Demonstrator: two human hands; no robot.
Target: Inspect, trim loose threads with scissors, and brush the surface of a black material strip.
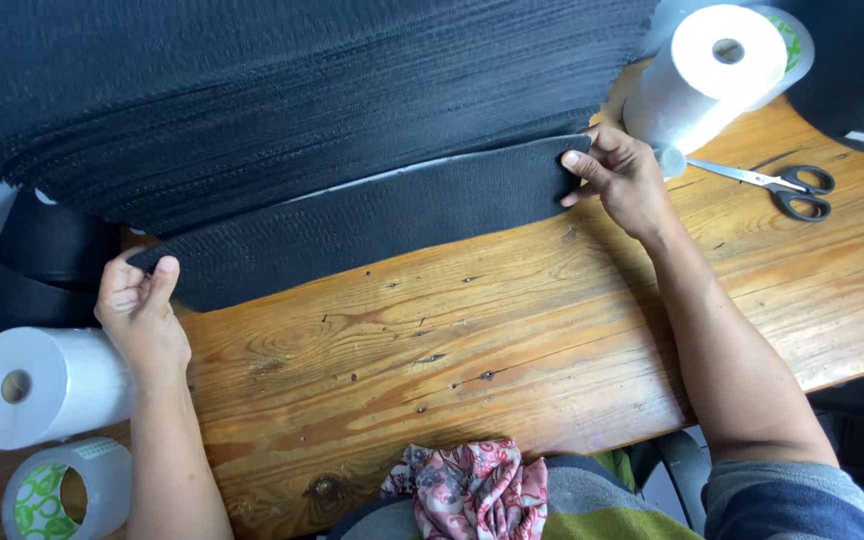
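On the wooden counter (pixel 512 330), a long black fabric strip (pixel 372 225) is lying stretched in front of a tall stack of black fabric pieces (pixel 292 90). The left hand (pixel 140 305) is pinching the strip's left end, and the right hand (pixel 620 175) is gripping its right end. Scissors (pixel 787 185) are lying just beside a white roll (pixel 702 75) near the right hand; another white roll (pixel 42 385) and a tape roll (pixel 67 490) are sitting beside the left forearm.

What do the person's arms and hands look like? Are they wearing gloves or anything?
No gloves. The left hand and right hand are bare, with no rings or watch showing. Both forearms are bare too. Near the right shoulder, a short sleeve shows grey and dark blue bands.
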